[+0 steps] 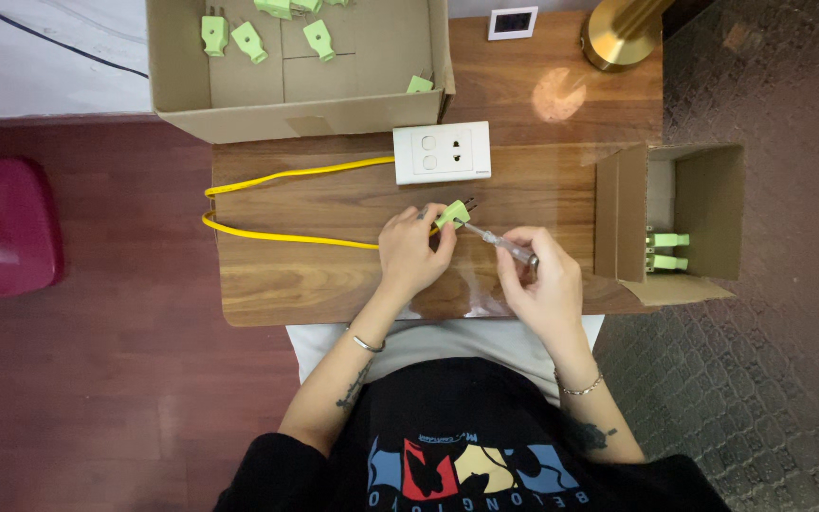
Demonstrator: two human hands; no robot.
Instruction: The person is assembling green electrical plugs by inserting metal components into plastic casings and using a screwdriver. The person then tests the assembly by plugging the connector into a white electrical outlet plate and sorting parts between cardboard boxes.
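Mid-tabletop (pixel 334 284), the left hand (pixel 412 254) pinches a green plug (pixel 451 214) on the yellow cable (pixel 277 235), steadying it while the right hand's (pixel 542 284) grip closes around a screwdriver (pixel 502 244) whose tip meets the plug, near the white socket (pixel 442 153).

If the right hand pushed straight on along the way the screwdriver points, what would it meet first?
The right hand aims its screwdriver up-left, so it would meet the green plug held in the left hand first; the tip looks to be at or touching it already.
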